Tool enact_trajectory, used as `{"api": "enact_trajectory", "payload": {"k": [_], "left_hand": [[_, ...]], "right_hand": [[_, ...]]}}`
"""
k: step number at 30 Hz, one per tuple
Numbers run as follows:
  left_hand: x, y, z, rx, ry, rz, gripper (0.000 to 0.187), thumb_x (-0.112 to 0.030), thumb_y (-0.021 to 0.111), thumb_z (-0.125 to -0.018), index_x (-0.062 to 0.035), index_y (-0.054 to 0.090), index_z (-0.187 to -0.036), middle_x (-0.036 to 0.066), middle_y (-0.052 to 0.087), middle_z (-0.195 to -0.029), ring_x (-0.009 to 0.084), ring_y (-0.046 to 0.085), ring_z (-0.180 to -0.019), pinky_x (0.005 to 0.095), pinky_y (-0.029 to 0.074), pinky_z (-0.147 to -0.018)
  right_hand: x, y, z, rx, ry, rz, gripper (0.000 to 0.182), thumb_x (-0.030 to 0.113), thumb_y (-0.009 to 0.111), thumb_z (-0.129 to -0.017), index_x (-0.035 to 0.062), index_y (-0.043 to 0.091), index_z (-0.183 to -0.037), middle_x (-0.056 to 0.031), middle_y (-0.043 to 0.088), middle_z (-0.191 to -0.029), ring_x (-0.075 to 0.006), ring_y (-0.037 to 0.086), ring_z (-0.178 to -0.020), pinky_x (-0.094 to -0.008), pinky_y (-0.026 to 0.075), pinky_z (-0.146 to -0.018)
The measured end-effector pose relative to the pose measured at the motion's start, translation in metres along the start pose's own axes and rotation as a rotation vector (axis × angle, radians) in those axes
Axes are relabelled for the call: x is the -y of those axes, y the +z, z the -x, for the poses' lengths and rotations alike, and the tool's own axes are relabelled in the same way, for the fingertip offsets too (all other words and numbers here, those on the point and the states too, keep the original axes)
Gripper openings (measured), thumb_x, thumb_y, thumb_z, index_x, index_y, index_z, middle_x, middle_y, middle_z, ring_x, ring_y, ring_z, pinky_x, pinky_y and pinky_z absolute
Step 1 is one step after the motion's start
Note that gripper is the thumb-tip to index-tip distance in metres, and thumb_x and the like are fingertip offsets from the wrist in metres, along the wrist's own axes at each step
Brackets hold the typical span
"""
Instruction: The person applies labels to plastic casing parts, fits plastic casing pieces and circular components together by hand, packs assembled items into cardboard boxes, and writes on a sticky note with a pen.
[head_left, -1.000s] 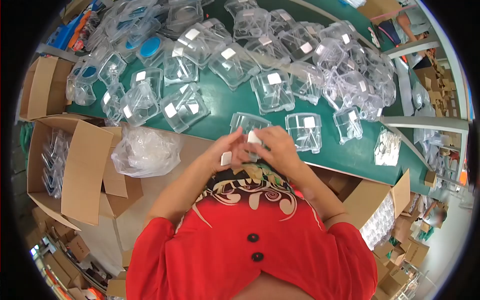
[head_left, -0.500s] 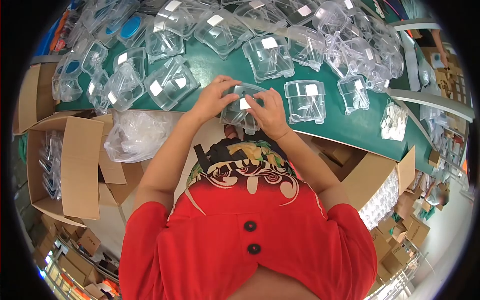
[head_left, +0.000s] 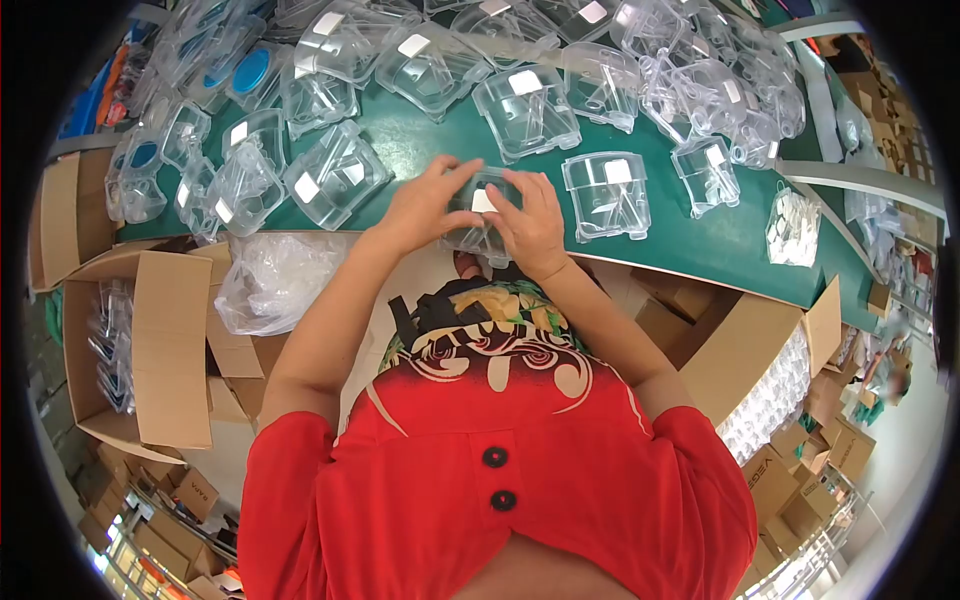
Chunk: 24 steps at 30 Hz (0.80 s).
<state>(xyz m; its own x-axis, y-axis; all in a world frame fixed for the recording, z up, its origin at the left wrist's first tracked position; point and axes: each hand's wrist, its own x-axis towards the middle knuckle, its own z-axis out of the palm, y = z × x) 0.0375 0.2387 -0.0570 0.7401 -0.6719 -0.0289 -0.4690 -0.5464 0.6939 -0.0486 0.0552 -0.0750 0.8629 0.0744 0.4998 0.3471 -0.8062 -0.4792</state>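
Near the table's front edge, a clear plastic container (head_left: 484, 240) with a white label (head_left: 482, 201) is between my two hands. My left hand (head_left: 428, 207) grips its left side, fingers bent at the far edge and thumb at the near side. At the right side is my right hand (head_left: 534, 222), its thumb close to the label and its fingers curled over the far edge. The hands hide much of the container. To the right of my right hand lies another clear container (head_left: 608, 196) with a white label and what look like clear utensils inside.
Several clear containers, such as a tilted one (head_left: 338, 176), cover the green table (head_left: 420, 130) at the back and left. A bag of white pieces (head_left: 793, 226) lies at the right. Cardboard boxes (head_left: 172, 350) and a plastic bag (head_left: 275, 282) stand below the table's edge.
My right hand's fingers have moved in over the far edge of the container, and its thumb stays by the label. The view has shifted slightly. Both hands remain at the container.
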Motion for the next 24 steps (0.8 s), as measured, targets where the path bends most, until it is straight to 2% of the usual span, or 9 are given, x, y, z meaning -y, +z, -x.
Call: {"api": "enact_trajectory", "payload": {"k": [2,5,14,15,17,19,20,23,24], "left_hand": [[-0.012,-0.004,-0.003,0.068,-0.023,-0.092,0.056,-0.029,0.07,-0.079,-0.0128,0.05,-0.129,0.012,0.051,-0.12,0.0312,0.061,-0.092,0.0401,0.049,-0.072],[-0.016,-0.004,-0.006,0.096,-0.046,-0.127,0.053,-0.03,0.07,-0.079,-0.0137,0.05,-0.126,0.011,0.052,-0.116,0.0317,0.061,-0.087,0.0406,0.049,-0.07],[-0.01,0.002,-0.007,0.048,0.037,-0.171,0.045,-0.026,0.07,-0.079,-0.0121,0.052,-0.117,0.013,0.052,-0.105,0.0359,0.061,-0.083,0.0423,0.05,-0.067],[-0.012,-0.002,-0.003,0.012,0.051,-0.149,0.045,-0.026,0.07,-0.079,-0.0121,0.052,-0.118,0.013,0.052,-0.106,0.0358,0.06,-0.082,0.042,0.049,-0.067],[-0.012,-0.012,0.006,-0.054,0.071,-0.111,0.046,-0.025,0.07,-0.079,-0.012,0.053,-0.12,0.014,0.053,-0.108,0.0358,0.06,-0.082,0.0415,0.049,-0.068],[-0.011,-0.042,-0.001,-0.095,0.01,-0.166,0.047,-0.024,0.07,-0.08,-0.0109,0.052,-0.122,0.015,0.053,-0.112,0.0355,0.06,-0.084,0.0406,0.049,-0.07],[-0.011,-0.061,-0.012,-0.14,-0.041,-0.131,0.048,-0.024,0.07,-0.081,-0.0105,0.052,-0.123,0.016,0.053,-0.113,0.0355,0.06,-0.086,0.0406,0.049,-0.071],[0.016,-0.1,-0.07,-0.39,-0.102,-0.203,0.05,-0.023,0.071,-0.081,-0.0108,0.051,-0.126,0.019,0.052,-0.115,0.0354,0.06,-0.089,0.0397,0.05,-0.072],[0.014,-0.107,-0.089,-0.488,-0.081,-0.277,0.053,-0.021,0.071,-0.08,-0.0114,0.05,-0.128,0.019,0.053,-0.115,0.0342,0.06,-0.092,0.0393,0.049,-0.075]], "right_hand": [[0.004,-0.004,-0.007,0.039,0.092,-0.064,0.049,0.012,0.072,-0.071,0.0031,0.056,-0.116,-0.0116,0.055,-0.111,-0.0322,0.052,-0.102,-0.0445,0.042,-0.091],[0.002,-0.007,-0.011,0.134,0.071,-0.084,0.051,0.01,0.07,-0.072,-0.001,0.052,-0.119,-0.0141,0.054,-0.113,-0.0336,0.051,-0.102,-0.0402,0.044,-0.088],[-0.01,-0.012,-0.019,0.18,0.043,-0.164,0.044,0.011,0.07,-0.073,0.0022,0.055,-0.113,-0.014,0.057,-0.107,-0.0341,0.052,-0.099,-0.0374,0.046,-0.082],[-0.014,-0.019,-0.023,0.256,0.037,-0.228,0.046,0.014,0.071,-0.073,0.0027,0.055,-0.114,-0.0148,0.057,-0.109,-0.0345,0.052,-0.102,-0.0394,0.044,-0.088],[-0.027,-0.042,-0.039,0.183,-0.008,-0.144,0.046,0.012,0.069,-0.075,0.0023,0.053,-0.117,-0.0158,0.055,-0.116,-0.0354,0.05,-0.107,-0.0422,0.041,-0.094],[-0.073,-0.051,-0.051,0.053,0.104,-0.072,0.048,0.01,0.068,-0.076,0.0022,0.051,-0.121,-0.0179,0.052,-0.122,-0.0374,0.048,-0.112,-0.0458,0.037,-0.099],[-0.097,-0.053,-0.057,0.128,0.199,0.15,0.059,0.013,0.07,-0.078,0.005,0.046,-0.131,-0.0206,0.046,-0.132,-0.0379,0.043,-0.122,-0.0431,0.037,-0.103],[-0.15,-0.048,-0.077,0.207,0.115,0.548,0.072,0.013,0.073,-0.074,0.0059,0.039,-0.137,-0.0232,0.04,-0.137,-0.041,0.04,-0.124,-0.0439,0.038,-0.102],[-0.155,-0.049,-0.081,0.244,0.118,0.542,0.074,0.014,0.074,-0.073,0.0062,0.038,-0.137,-0.0235,0.039,-0.138,-0.0412,0.04,-0.124,-0.0439,0.039,-0.101]]}}
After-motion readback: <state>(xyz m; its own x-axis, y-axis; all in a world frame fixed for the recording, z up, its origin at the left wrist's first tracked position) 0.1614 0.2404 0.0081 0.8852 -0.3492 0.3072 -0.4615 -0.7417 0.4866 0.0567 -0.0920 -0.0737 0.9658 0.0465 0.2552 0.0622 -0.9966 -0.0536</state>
